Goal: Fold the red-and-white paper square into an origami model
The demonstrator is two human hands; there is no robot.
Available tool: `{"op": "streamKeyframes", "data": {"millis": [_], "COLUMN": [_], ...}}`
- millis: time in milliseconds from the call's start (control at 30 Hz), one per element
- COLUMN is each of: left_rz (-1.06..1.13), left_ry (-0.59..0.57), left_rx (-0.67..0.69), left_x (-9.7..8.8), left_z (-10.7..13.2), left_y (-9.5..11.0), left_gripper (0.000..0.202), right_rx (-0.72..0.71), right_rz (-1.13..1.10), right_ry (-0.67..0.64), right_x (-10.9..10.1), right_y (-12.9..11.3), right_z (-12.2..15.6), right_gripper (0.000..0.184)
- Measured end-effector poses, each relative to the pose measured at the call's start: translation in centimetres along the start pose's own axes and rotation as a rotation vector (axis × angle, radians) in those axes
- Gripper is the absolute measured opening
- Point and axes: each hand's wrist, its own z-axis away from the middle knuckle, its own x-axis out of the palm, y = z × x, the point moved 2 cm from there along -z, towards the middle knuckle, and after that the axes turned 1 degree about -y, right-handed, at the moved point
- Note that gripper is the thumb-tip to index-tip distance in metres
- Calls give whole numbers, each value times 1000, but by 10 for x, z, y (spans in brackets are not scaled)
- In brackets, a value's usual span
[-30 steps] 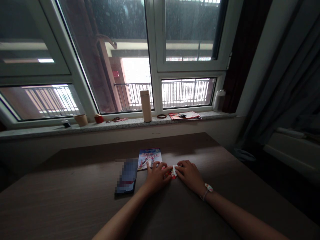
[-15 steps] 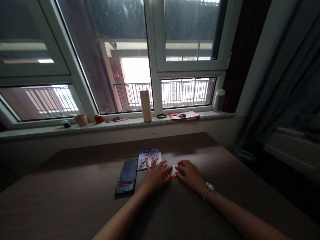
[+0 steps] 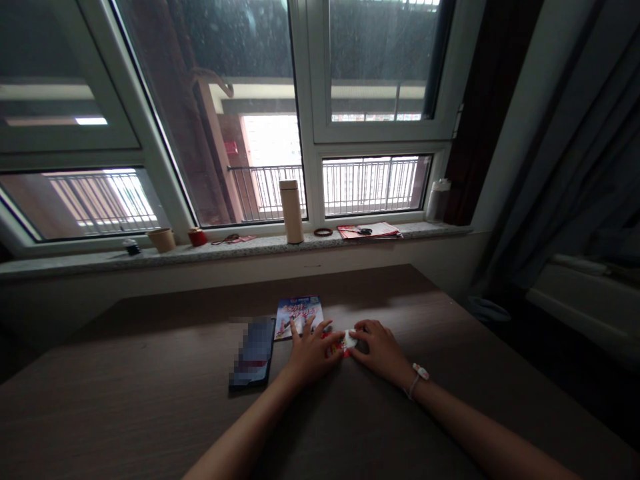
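Red-white paper [image 3: 344,343]: left hand [image 3: 310,353] spread on it, right hand [image 3: 381,348] pinching; print unreadable.

Table [image 3: 125,400]: the top looked like brown wood, matt, with a fine straight grain.
Folded paper [image 3: 345,343]: it was thin red-and-white paper, creased.
Booklet [image 3: 295,310]: the printed paper cover looked glossy.
Phone [image 3: 253,357]: the dark face was smooth and shiny.
Sill [image 3: 250,248]: it was pale speckled stone, polished smooth.
Flask [image 3: 292,211]: the cream body was smooth and matt; metal or plastic could not be told.
Window frame [image 3: 305,133]: it was white, smooth and satin.
Curtain [image 3: 575,167]: it was grey matt cloth.
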Motion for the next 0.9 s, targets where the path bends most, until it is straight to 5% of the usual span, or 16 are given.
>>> {"op": "streamKeyframes", "data": {"millis": [900], "left_rz": [-24], "left_ry": [18], "left_rx": [-30], "left_x": [2], "left_z": [2], "left_y": [0], "left_gripper": [42], "right_rx": [23], "right_rz": [-60], "right_ry": [27], "right_x": [4], "right_y": [4], "right_z": [1], "right_gripper": [32]}}
